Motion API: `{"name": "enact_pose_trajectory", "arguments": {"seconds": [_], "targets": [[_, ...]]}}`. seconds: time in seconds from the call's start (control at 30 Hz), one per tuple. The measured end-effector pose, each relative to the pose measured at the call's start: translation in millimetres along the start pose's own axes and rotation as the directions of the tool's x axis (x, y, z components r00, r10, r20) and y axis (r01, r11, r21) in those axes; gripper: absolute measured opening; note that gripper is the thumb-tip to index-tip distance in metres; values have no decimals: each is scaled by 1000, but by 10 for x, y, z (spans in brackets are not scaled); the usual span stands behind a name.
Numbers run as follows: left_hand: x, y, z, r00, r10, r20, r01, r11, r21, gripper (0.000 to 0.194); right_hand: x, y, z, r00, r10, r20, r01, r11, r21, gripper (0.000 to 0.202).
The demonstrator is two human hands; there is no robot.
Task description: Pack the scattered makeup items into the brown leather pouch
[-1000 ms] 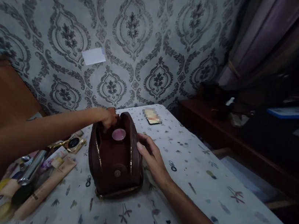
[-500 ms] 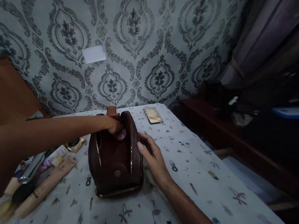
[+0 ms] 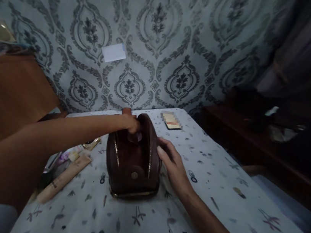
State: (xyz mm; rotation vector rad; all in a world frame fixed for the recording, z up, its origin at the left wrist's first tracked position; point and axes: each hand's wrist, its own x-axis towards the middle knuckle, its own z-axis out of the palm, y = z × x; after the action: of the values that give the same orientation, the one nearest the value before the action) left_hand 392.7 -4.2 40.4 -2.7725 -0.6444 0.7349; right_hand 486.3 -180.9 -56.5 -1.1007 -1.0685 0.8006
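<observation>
A dark brown bag stands unzipped on the patterned white cloth, its mouth facing me. My left hand reaches into the top of the bag, closed around a small pinkish round item that is partly hidden by the fingers and shadow. On the bag's right side rests my right hand, fingers apart, its fingertips against the outer wall. Left of the bag lie a beige tube, a small gold-edged item and other cosmetics partly behind my left forearm.
A phone-like flat item lies at the back of the cloth. A brown wooden panel stands at the left. Dark red furniture with objects on it is at the right, before the patterned wall.
The view has swung left, so the bag and cloth appear further right. My left hand is still in the bag's mouth, and the pinkish item sits darker in shadow.
</observation>
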Motion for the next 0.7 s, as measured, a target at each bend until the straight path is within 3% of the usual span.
{"name": "enact_pose_trajectory", "arguments": {"seconds": [0.1, 0.2, 0.27, 0.37, 0.43, 0.5, 0.57, 0.63, 0.7], "targets": [[-351, -55, -340, 997, -56, 48, 56, 998, -1, 30, 21, 35, -22, 999, -24, -34, 23, 999, -31, 51], [-943, -94, -526, 990, -109, -94, 108, 994, -11, 21, 43, 42, -46, 995, -49, -90, 43, 997, -70, 52], [-1387, -54, -463, 961, -160, -225, 159, 987, -24, 28, 39, 1, -49, 988, -88, -123, 72, 990, -125, 51], [-1950, 112, -89, 894, -281, -349, 263, 960, -101, 28, -35, -153, -13, 967, -204, -153, 162, 955, -247, 44], [-2201, 253, 269, 879, -376, -291, 324, 922, -213, 26, -146, -303, 39, 929, -350, -120, 295, 897, -328, 30], [-2347, 375, 629, 892, -423, -161, 366, 883, -294, 20, -303, -459, 117, 853, -521, -35, 469, 794, -386, 20], [-2403, 440, 930, 880, -466, -90, 405, 837, -369, 18, -484, -585, 224, 757, -645, 101, 622, 665, -413, 23], [-2383, 418, 1144, 862, -502, -65, 442, 810, -386, 18, -666, -651, 364, 657, -702, 276, 745, 547, -382, 28], [-2298, 304, 1278, 825, -562, -61, 502, 779, -376, 20, -827, -646, 534, 570, -704, 423, 822, 488, -295, 26]]}}
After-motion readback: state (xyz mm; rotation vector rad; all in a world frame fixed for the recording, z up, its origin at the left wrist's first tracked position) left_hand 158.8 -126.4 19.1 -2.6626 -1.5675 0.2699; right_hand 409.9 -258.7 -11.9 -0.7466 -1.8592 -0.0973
